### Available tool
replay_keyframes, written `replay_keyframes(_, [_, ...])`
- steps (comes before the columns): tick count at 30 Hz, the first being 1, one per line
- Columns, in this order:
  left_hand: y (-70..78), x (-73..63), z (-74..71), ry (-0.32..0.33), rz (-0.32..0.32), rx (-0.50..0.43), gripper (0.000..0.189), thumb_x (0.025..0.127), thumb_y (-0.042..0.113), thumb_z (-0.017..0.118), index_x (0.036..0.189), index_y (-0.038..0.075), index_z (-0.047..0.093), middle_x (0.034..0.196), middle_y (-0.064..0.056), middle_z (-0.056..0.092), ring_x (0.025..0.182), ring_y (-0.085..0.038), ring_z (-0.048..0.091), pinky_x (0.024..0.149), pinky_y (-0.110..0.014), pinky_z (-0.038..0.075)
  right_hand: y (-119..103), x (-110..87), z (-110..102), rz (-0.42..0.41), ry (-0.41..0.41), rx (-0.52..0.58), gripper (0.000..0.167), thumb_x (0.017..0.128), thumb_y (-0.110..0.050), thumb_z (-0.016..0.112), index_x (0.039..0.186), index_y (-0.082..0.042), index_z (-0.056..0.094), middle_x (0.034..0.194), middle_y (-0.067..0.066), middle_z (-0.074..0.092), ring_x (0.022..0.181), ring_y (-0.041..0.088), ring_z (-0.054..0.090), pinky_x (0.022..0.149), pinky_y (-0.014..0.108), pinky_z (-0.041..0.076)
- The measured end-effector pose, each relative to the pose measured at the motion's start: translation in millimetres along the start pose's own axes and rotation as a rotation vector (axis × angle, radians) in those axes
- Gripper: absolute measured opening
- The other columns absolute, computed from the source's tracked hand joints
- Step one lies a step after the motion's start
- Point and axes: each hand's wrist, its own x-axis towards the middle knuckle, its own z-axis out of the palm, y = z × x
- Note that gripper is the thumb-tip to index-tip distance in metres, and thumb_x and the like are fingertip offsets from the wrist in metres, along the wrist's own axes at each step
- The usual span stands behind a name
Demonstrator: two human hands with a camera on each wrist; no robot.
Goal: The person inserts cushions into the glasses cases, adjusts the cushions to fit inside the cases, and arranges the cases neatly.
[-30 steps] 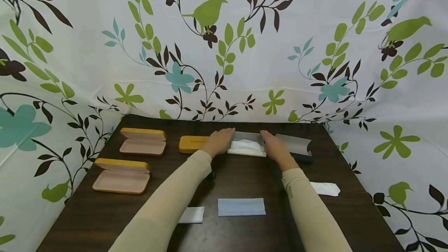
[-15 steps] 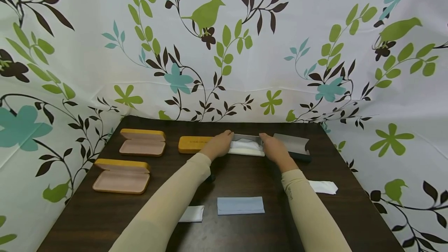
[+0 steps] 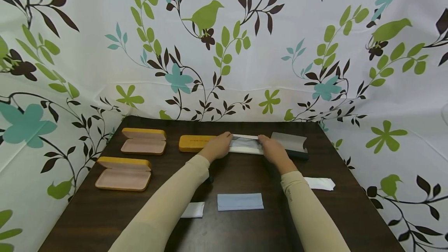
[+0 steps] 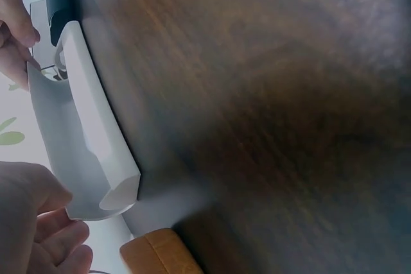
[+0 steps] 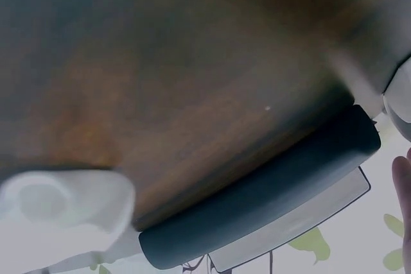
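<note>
A white glasses case with grey lining lies at the far side of the table, its lid partly raised. My left hand pinches the lid's left end between thumb and fingers. At the right end, my right hand grips the lid's other corner. The left wrist view shows the glasses case from its end, with a gap between lid and base. Only the edge of my right hand enters the right wrist view. The case's contents are mostly hidden now.
A closed yellow case lies left of the white one; a dark case with a raised grey lid stands right. Two open yellow cases sit left. Nearer are a folded blue cloth and white cloths.
The white case's lid has come down towards its base, and the white cloth inside has gone mostly out of sight. Both hands have stayed at the lid's ends. The head view has shifted slightly.
</note>
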Motion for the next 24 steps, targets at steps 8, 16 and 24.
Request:
replay_keyframes(8, [6.7,-11.1,7.9,-0.023,-0.005,0.033,0.045,0.103,0.018,0.058,0.145,0.003,0.053,0.154,-0.013,0.047,0.138,-0.024,0.049,0.11,-0.038,0.044,-10,-19.4,6,0.017,0.027,-0.001,0.048,0.098,0.009,0.054,0.145,0.002,0.051,0.151,0.019,0.049,0.121,0.042,0.06,0.096,0.052,0.052])
replay_keyframes(16, [12.8,-25.8,18.2,-0.073,0.019,0.068,0.036,0.103,0.016,0.055,0.136,0.003,0.063,0.153,-0.012,0.048,0.139,-0.024,0.048,0.106,-0.04,0.049,-20,-32.7,14,0.047,-0.047,0.001,0.039,0.102,-0.004,0.057,0.14,0.002,0.057,0.153,0.02,0.045,0.131,0.039,0.053,0.104,0.052,0.047])
replay_keyframes(24, [11.9,-30.9,15.1,-0.08,0.029,0.054,0.042,0.102,0.02,0.06,0.141,0.005,0.058,0.151,-0.01,0.051,0.135,-0.023,0.052,0.106,-0.04,0.048,-22,-36.4,6,0.022,-0.063,0.039,0.044,0.1,-0.008,0.063,0.141,0.004,0.055,0.155,0.022,0.043,0.128,0.045,0.054,0.105,0.054,0.046])
